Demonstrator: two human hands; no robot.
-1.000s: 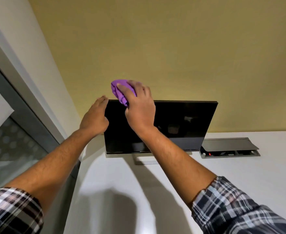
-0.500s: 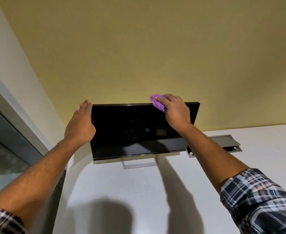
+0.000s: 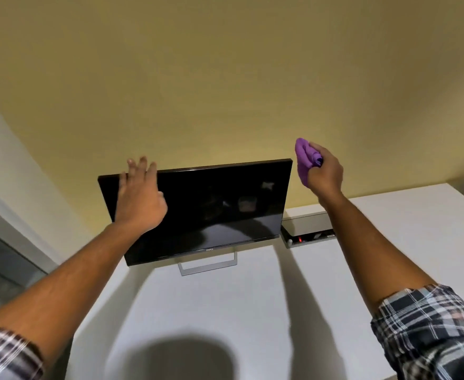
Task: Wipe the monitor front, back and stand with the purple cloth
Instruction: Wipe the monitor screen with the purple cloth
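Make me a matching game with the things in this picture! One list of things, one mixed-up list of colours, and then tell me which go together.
Things:
1. cloth
2. monitor screen
3. table
4. wall behind

Colours:
A. white
B. yellow
C. purple
D. black

Pairs: 1-C, 2-D, 3-A, 4-B

The right hand grips the cloth; the left hand rests on the monitor.

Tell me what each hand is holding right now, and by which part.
The right hand grips the bunched purple cloth around its middle, clear of the monitor. The left hand holds nothing; it rests open at the monitor's top left.
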